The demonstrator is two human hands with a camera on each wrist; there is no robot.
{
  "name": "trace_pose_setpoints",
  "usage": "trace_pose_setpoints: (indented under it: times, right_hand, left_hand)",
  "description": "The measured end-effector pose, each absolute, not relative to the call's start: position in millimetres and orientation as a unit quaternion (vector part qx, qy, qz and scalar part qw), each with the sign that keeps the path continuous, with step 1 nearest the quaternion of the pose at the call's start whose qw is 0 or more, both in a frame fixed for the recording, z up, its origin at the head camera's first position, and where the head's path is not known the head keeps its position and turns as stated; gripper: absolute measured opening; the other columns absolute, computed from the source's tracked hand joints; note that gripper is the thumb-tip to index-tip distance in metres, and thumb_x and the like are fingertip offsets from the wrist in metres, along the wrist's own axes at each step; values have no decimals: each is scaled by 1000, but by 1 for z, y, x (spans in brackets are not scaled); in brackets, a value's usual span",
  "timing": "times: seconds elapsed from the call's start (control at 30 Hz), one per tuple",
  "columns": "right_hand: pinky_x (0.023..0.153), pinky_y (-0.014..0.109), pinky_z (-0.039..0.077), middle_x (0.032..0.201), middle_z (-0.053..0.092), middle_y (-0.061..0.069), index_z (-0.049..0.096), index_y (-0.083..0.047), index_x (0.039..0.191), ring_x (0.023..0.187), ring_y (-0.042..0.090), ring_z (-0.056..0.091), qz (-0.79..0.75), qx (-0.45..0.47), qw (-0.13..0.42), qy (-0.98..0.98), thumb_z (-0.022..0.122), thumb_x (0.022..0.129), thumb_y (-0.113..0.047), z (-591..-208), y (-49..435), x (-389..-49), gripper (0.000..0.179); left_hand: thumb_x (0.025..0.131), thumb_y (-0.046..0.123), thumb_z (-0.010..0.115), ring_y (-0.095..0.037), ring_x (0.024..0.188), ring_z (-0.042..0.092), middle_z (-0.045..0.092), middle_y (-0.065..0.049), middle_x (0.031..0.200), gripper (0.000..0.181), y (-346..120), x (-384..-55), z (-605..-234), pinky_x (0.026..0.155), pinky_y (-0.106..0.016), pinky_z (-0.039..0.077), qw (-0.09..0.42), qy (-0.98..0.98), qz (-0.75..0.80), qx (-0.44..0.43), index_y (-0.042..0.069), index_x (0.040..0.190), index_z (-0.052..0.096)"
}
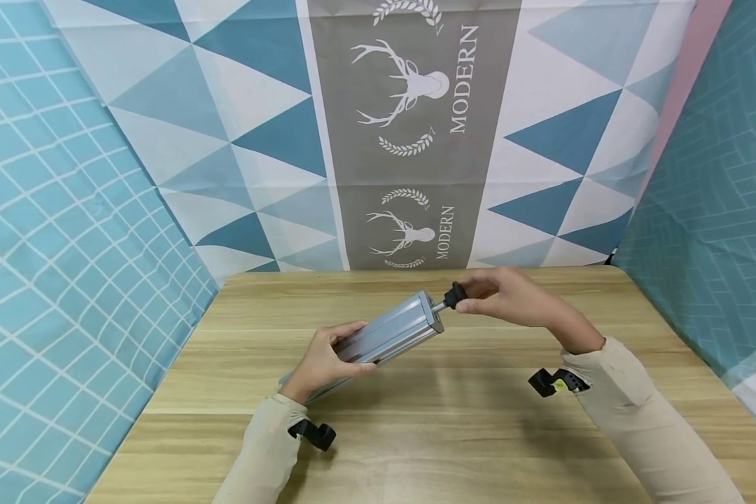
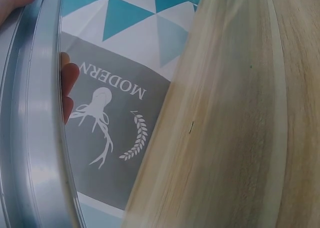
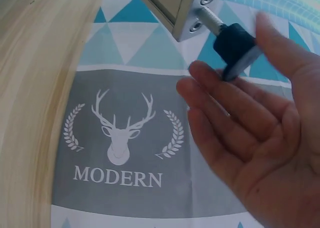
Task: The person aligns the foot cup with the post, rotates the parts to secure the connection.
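Note:
A long silver metal cylinder with a square, grooved body [image 1: 390,329] is held at a slant above the table. My left hand [image 1: 324,357] grips its body, thumb on the near side and fingers over the far side. From the upper right end plate [image 3: 189,15], which has bolts in its corners, sticks out a threaded rod [image 3: 212,20]. A black knob-like end piece [image 3: 234,45] with a flared rim sits on the rod. My right hand [image 1: 510,301] pinches this end piece between thumb and fingertips; the other fingers spread below it. In the left wrist view, the grooved body [image 2: 42,112] fills the left side.
Below the hands lies a light wooden table [image 1: 453,448]. Behind it hangs a patterned cloth [image 1: 416,161] with deer heads and triangles. A blue checked cloth [image 1: 50,231] borders the left side and a teal cloth [image 1: 718,210] the right. Each wrist wears a small black camera mount [image 1: 557,382].

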State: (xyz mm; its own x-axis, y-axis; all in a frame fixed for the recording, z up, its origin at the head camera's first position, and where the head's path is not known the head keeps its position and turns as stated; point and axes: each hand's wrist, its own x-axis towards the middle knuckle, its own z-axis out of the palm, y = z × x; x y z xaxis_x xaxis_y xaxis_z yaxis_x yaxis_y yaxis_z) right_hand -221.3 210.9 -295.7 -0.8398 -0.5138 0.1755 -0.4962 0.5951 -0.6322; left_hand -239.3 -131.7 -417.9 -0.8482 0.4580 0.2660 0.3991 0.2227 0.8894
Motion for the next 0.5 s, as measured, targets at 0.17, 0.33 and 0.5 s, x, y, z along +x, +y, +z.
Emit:
trace_pose_setpoints:
  times: [0.17,0.33,0.5]
  right_hand:
    - [68,34,51,81,71,-2,73,-12,93,77,12,65,-327,-230,10,917,58,94,-44,-297,207,-221,35]
    - [82,44,52,105,71,9,63,-4,125,97,23,67,-336,-256,11,906,64,92,-34,-296,209,-220,44]
    - [93,50,46,136,54,14,42,-11,145,120,34,55,-352,-305,21,885,74,85,-18,-293,212,-220,69]
  left_hand:
    - [70,16,86,-22,109,61,62,-10,126,63,-132,-239,-418,88,-28,47,28,781,560,274,11,129,62]
    - [70,19,87,-21,108,61,62,-8,126,64,-132,-239,-416,87,-31,48,24,786,560,261,14,128,62]
    - [68,22,87,-21,108,60,62,-5,126,65,-133,-240,-415,87,-35,47,18,790,556,256,16,128,63]
